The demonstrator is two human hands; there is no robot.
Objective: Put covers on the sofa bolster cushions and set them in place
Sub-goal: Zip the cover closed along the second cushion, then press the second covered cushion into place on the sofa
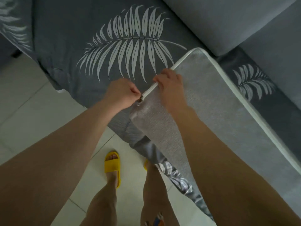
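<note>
A long grey cushion [211,101] with white piping lies slanted across the sofa seat, its near end over the seat's front edge. My left hand [121,92] pinches a small metal zipper pull [141,97] at the cushion's left edge. Just beyond the pull, my right hand [171,85] grips the white piped edge, fingers curled over it. A dark grey leaf-print cover [172,170] hangs from under the cushion's near end toward the floor.
The sofa seat [91,38] wears a dark grey cover printed with a large white fern leaf. Plain grey back cushions [228,22] stand at the upper right. Pale floor tiles [29,98] lie below. My feet in yellow slippers [112,165] stand close to the sofa's front.
</note>
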